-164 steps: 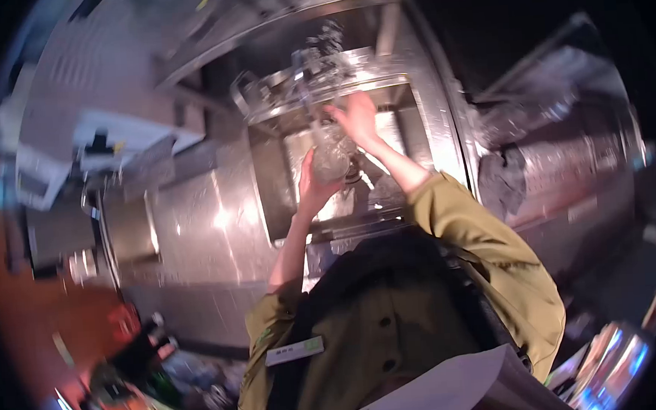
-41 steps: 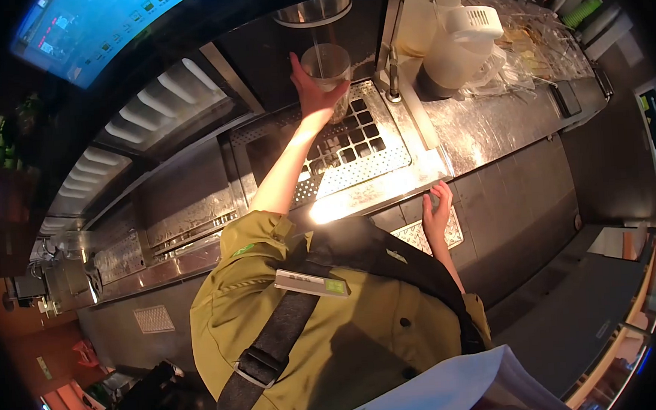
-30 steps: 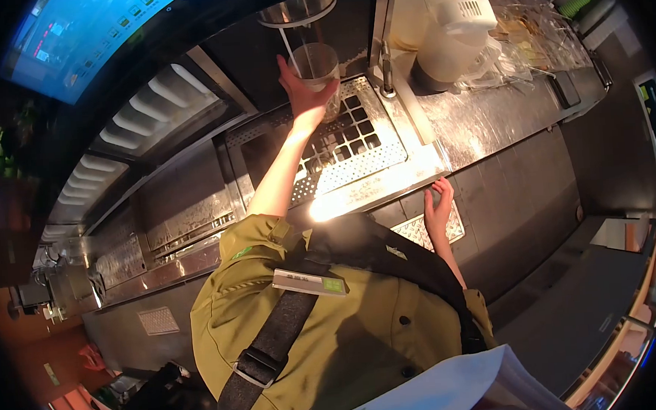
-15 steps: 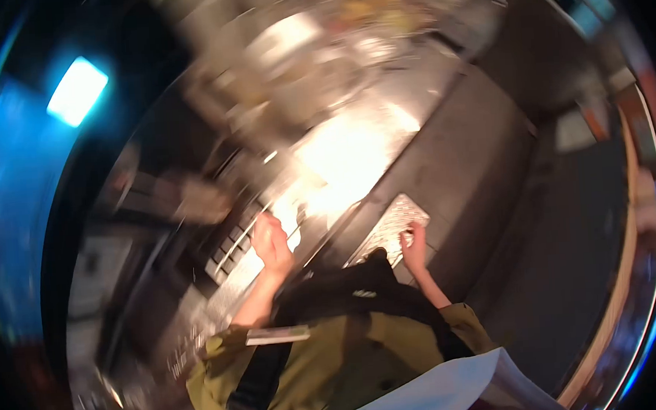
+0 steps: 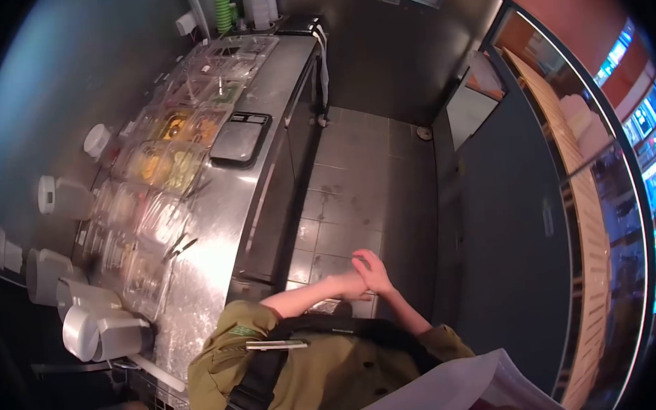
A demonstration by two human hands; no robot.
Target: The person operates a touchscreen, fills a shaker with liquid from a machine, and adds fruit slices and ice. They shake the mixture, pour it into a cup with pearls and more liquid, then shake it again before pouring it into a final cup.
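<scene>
Head view, looking down: both hands meeting in front of the body, over the tiled floor in the aisle. Left hand and right hand touching, the right laid over the left, fingers curled loosely. Nothing visible in either grip, though can't tell for sure whether the grips are pressed together or just relaxed, since the hands overlap. Olive sleeve on the left arm, bare forearm stretching out from it. Off to the left, a long steel tabletop running away from the body, just beside the hands but not touched. On it, a row of clear lidded containers with yellow and orange stuff inside, plus a dark tray sitting next to them. Nearer the body, pale grey pitchers clustered at the tabletop's near end. On the right, a dark counter wall with a wooden ledge along its top.
</scene>
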